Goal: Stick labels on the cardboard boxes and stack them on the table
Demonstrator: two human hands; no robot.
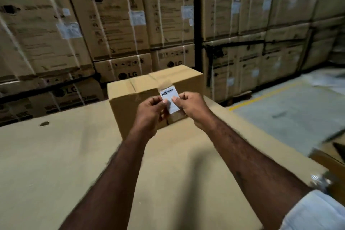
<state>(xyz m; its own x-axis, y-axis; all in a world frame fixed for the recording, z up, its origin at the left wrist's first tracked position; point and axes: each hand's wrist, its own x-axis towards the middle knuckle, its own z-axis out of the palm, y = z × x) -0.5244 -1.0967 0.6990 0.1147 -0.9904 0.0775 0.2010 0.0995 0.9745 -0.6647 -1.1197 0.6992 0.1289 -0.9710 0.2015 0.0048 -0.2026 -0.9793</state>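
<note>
label: white, black barcode | cardboard box: plain tan | floor line: yellow

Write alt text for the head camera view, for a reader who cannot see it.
A left hand and a right hand pinch a white barcode label in front of a taped cardboard box that stands on a cardboard-covered table. Tall stacks of large printed cartons fill the background.

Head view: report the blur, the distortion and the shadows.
Head view: the white barcode label pinched by the left hand and right hand is sharpest; the tall printed brown cartons behind are smeared and bow with wide-angle distortion; soft arm shadows fall on the tan cardboard-covered table.
</note>
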